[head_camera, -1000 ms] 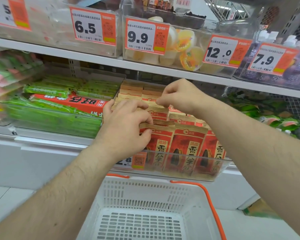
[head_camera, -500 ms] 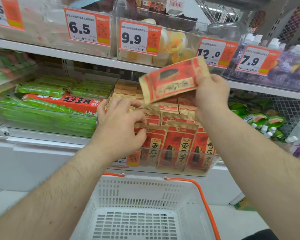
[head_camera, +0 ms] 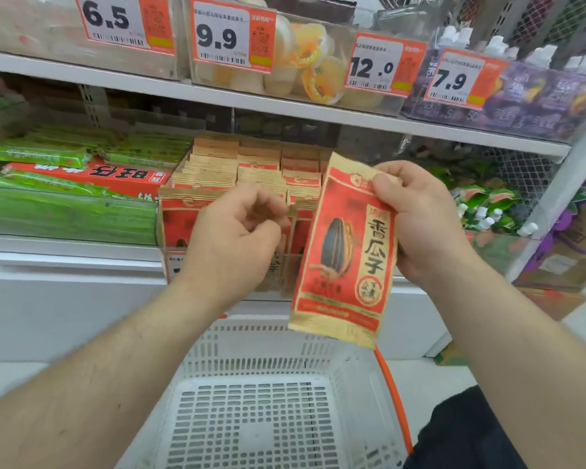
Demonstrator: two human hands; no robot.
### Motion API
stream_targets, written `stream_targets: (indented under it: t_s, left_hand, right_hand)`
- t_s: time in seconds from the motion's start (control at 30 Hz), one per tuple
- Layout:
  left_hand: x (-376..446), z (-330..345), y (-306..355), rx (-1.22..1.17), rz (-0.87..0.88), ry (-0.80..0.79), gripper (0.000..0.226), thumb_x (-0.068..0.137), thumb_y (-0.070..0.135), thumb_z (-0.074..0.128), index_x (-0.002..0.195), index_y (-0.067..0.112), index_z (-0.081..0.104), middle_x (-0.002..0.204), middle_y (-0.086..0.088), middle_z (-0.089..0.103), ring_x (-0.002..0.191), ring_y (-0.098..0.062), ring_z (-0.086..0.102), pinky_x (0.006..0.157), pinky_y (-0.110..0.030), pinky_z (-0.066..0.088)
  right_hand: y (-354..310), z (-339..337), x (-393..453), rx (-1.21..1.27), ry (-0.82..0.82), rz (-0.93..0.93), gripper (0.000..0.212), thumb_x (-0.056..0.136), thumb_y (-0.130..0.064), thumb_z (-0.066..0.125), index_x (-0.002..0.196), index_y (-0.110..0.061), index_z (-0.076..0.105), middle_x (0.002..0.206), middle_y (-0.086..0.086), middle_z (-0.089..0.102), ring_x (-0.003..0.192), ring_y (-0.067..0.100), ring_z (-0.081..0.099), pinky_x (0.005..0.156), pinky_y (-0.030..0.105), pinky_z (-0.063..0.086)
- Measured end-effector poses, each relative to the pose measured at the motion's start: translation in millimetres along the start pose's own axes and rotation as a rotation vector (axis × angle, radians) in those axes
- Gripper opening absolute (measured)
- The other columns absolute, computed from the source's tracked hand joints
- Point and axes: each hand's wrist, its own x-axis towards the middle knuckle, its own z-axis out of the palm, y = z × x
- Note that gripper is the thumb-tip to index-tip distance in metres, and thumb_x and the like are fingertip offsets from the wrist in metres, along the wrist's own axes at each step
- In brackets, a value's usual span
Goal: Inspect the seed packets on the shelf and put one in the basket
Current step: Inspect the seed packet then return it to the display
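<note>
1. Since half a second ago: seed packet (head_camera: 345, 252) has come down from level with the upper price tags and turned from lying sideways to hanging nearly upright, printed face toward the camera. Left hand (head_camera: 232, 247) has lifted off the packets in the bin.
2. Right hand (head_camera: 420, 225) pinches the packet at its upper right corner, thumb on the front face, fingers curled behind. Grip closed on the packet.
3. Packet position, relative to the white basket (head_camera: 217, 360): above its far rim, toward the right side, lower edge just over the rim. Not inside the basket.
4. Left hand: above the basket's far rim, just left of the held packet, fingers loosely curled. Nothing visible in its grasp. Whether the fingertips touch the bin packets behind them cannot be told.
5. Clear bin of matching seed packets (head_camera: 251, 170) stands on the shelf beyond the basket, rows upright, directly behind both hands.
6. Green snack packs (head_camera: 65, 211) lie beyond the basket to the left, with a red box (head_camera: 92, 176) among them.
7. Orange basket handle (head_camera: 394, 394) runs along the basket's right side.
8. Price tags 6.5 (head_camera: 115, 20), 9.9 (head_camera: 230, 37), 12.0 (head_camera: 381, 64), 7.9 (head_camera: 460, 79) hang on the upper shelf, well above the basket.
</note>
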Motion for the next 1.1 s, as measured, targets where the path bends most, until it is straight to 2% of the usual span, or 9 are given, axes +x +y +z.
stream_targets:
  t_s: [0.1, 0.23, 0.4, 0.5, 0.73, 0.9, 0.97, 1.03, 1.1]
  left_hand:
    - [-17, 15, 6, -0.249, -0.292, -0.125, 0.020, 0.096, 0.003, 0.053, 0.086, 0.015, 0.064, 0.067, 0.005, 0.069, 0.056, -0.012, 0.063, 0.050, -0.025, 0.052]
    - [-32, 26, -7, -0.270, -0.483, -0.280, 0.014, 0.097, 0.017, 0.059, 0.101, 0.009, 0.070, 0.086, -0.004, 0.077, 0.073, -0.019, 0.072, 0.063, -0.030, 0.054]
    - [-41, 31, -21, -0.366, -0.719, -0.261, 0.020, 0.096, 0.021, 0.062, 0.104, 0.007, 0.073, 0.096, -0.012, 0.077, 0.078, -0.022, 0.071, 0.067, -0.033, 0.059]
    - [-44, 33, -27, -0.408, -0.801, -0.201, 0.025, 0.096, 0.025, 0.062, 0.106, 0.003, 0.072, 0.095, -0.014, 0.076, 0.074, -0.021, 0.070, 0.062, -0.032, 0.059]
    - [-47, 42, -35, -0.473, -0.883, -0.145, 0.023, 0.096, 0.023, 0.062, 0.107, 0.005, 0.071, 0.094, -0.013, 0.076, 0.069, -0.020, 0.069, 0.053, -0.028, 0.056]
    - [-46, 43, -35, -0.479, -0.849, -0.150, 0.021, 0.096, 0.023, 0.061, 0.103, 0.006, 0.072, 0.089, -0.010, 0.077, 0.067, -0.017, 0.071, 0.055, -0.029, 0.057]
    - [-46, 44, -34, -0.483, -0.829, -0.145, 0.019, 0.096, 0.022, 0.061, 0.100, 0.007, 0.073, 0.086, -0.008, 0.077, 0.065, -0.016, 0.071, 0.054, -0.027, 0.056]
    - [-45, 44, -33, -0.490, -0.812, -0.129, 0.019, 0.096, 0.022, 0.061, 0.098, 0.007, 0.073, 0.087, -0.009, 0.077, 0.066, -0.016, 0.071, 0.054, -0.026, 0.057]
    - [-44, 42, -32, -0.497, -0.797, -0.116, 0.019, 0.096, 0.023, 0.061, 0.099, 0.008, 0.073, 0.090, -0.009, 0.078, 0.068, -0.016, 0.071, 0.055, -0.026, 0.057]
  right_hand:
    - [14, -1, -16, 0.007, -0.119, 0.012, 0.019, 0.100, -0.002, 0.050, 0.087, -0.014, 0.056, 0.062, -0.002, 0.066, 0.052, 0.012, 0.063, 0.047, 0.023, 0.052]
    - [41, 0, -29, -0.126, -0.229, -0.034, 0.017, 0.097, -0.001, 0.057, 0.086, -0.015, 0.056, 0.081, 0.009, 0.062, 0.071, 0.021, 0.058, 0.063, 0.031, 0.052]
    - [68, -4, -41, -0.068, -0.129, 0.118, 0.007, 0.096, -0.008, 0.061, 0.090, -0.011, 0.061, 0.065, -0.001, 0.070, 0.058, 0.013, 0.066, 0.056, 0.028, 0.054]
    - [80, -8, -44, -0.091, -0.124, 0.201, 0.025, 0.099, -0.019, 0.059, 0.080, -0.003, 0.061, 0.063, 0.003, 0.067, 0.058, 0.014, 0.063, 0.057, 0.026, 0.052]
    - [90, -11, -42, -0.122, -0.091, 0.224, 0.033, 0.099, -0.021, 0.058, 0.068, -0.009, 0.057, 0.059, 0.000, 0.064, 0.057, 0.013, 0.061, 0.057, 0.026, 0.051]
    - [87, -14, -41, -0.148, -0.116, 0.208, 0.030, 0.099, -0.022, 0.059, 0.074, -0.004, 0.059, 0.063, 0.004, 0.068, 0.059, 0.015, 0.065, 0.056, 0.026, 0.054]
    - [84, -18, -42, -0.178, -0.156, 0.215, 0.031, 0.098, -0.023, 0.059, 0.079, 0.001, 0.062, 0.066, 0.007, 0.071, 0.061, 0.017, 0.067, 0.061, 0.033, 0.056]
    - [83, -22, -43, -0.231, -0.227, 0.247, 0.034, 0.098, -0.026, 0.059, 0.087, 0.006, 0.066, 0.077, 0.015, 0.075, 0.071, 0.029, 0.067, 0.075, 0.050, 0.057]
    - [80, -24, -45, -0.281, -0.286, 0.271, 0.034, 0.099, -0.028, 0.058, 0.093, 0.003, 0.071, 0.084, 0.017, 0.076, 0.081, 0.042, 0.068, 0.083, 0.057, 0.054]
